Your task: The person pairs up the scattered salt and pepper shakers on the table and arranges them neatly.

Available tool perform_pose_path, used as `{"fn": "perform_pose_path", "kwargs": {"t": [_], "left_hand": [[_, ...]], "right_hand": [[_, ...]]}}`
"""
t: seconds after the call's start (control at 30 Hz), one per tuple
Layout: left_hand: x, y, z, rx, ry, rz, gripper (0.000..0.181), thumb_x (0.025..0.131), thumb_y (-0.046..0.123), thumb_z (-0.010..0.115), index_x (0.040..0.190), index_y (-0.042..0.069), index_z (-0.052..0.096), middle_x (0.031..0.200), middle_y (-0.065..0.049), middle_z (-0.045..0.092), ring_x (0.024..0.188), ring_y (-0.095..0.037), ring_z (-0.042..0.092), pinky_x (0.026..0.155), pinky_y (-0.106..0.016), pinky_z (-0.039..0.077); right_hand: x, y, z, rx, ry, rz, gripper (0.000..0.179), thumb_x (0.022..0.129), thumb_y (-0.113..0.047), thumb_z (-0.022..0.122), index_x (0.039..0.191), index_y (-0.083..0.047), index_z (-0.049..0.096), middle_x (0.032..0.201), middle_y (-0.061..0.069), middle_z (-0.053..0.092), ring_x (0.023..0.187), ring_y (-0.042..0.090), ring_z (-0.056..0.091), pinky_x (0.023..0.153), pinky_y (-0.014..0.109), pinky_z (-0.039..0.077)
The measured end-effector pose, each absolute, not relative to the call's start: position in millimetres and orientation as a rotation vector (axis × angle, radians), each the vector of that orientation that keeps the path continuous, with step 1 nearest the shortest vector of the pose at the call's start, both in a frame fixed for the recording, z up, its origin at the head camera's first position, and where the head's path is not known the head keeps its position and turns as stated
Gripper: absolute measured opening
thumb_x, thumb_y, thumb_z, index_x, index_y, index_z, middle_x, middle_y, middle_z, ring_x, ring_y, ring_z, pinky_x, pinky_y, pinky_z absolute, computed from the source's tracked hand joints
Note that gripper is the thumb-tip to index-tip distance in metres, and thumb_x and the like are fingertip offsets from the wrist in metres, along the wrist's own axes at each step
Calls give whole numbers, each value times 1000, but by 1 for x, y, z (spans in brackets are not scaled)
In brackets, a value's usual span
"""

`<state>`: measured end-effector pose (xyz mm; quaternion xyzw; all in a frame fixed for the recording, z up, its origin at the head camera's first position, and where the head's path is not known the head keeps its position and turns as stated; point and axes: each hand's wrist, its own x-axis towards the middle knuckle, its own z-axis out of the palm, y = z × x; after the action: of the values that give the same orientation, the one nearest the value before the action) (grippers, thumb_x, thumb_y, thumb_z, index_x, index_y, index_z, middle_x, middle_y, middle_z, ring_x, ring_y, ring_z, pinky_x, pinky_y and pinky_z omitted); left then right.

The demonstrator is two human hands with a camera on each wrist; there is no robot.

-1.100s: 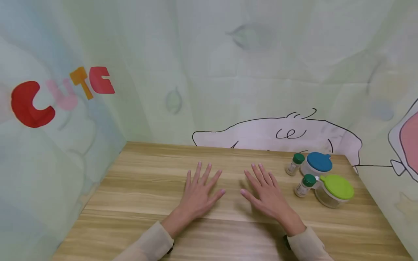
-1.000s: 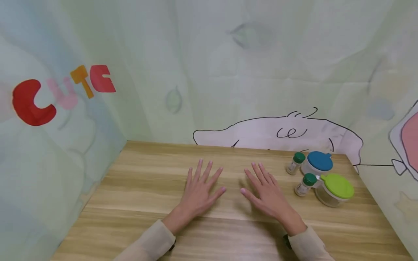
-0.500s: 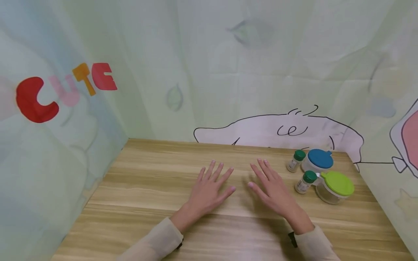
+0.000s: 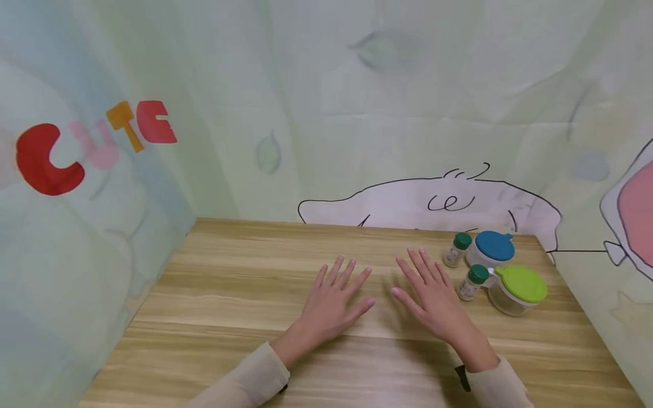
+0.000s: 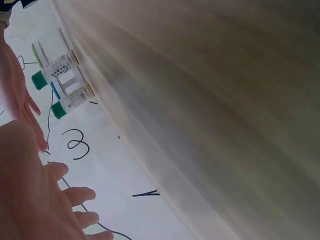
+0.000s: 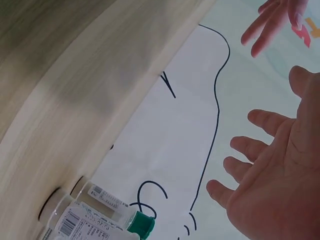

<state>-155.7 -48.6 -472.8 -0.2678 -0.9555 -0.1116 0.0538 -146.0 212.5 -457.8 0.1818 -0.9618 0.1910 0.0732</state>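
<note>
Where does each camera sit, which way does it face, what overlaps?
Head: worn on the head, facing forward and down at table, bottles, tubs and wall; left hand, right hand and sleeves show.
Left wrist: worn on that wrist, steeply tilted, facing past the left hand across the table to bottles and wall; both hands show.
Right wrist: worn on that wrist, also tilted, facing past the right hand to the wall, bottles lower left; both hands show.
Shared: both wrist views catch table, wall, bottles and both hands.

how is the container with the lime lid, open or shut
Shut: the lime lid sits over the clear container in the head view. How tightly, I cannot tell.
</note>
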Motion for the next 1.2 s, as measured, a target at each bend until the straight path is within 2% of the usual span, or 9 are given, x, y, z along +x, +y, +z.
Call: {"fn": "perform_pose_path", "kwargs": {"t": [0.2,0.47,0.6,1.2], "left_hand": [[-158,-45,-471,-815,-2890,-358,68,109,66,35,167,32,35,173,-6,30,164,-36,16,131,-61,13],[-158,-41,-472,-844,-2860,-373,68,109,66,33,167,30,35,172,-5,33,163,-35,19,131,-59,16],[-157,-37,-472,-873,-2849,-367,67,109,65,33,167,31,35,172,-5,35,163,-34,20,130,-59,18],[-151,-19,-468,-909,-2853,-378,65,109,64,34,166,33,37,173,-4,30,164,-32,16,132,-58,12]], "right_hand": [[-143,222,-454,515,-2842,551,76,104,-47,65,166,-12,36,175,16,24,163,42,15,125,71,18],[-141,235,-448,481,-2737,575,74,97,-31,77,160,-7,45,169,24,33,156,48,27,122,72,23],[-142,243,-446,441,-2717,586,72,97,-28,78,158,-7,48,169,25,32,155,50,27,120,73,24],[-138,279,-439,337,-2637,625,67,94,-21,80,152,-4,52,168,25,32,156,49,24,113,82,24]]}}
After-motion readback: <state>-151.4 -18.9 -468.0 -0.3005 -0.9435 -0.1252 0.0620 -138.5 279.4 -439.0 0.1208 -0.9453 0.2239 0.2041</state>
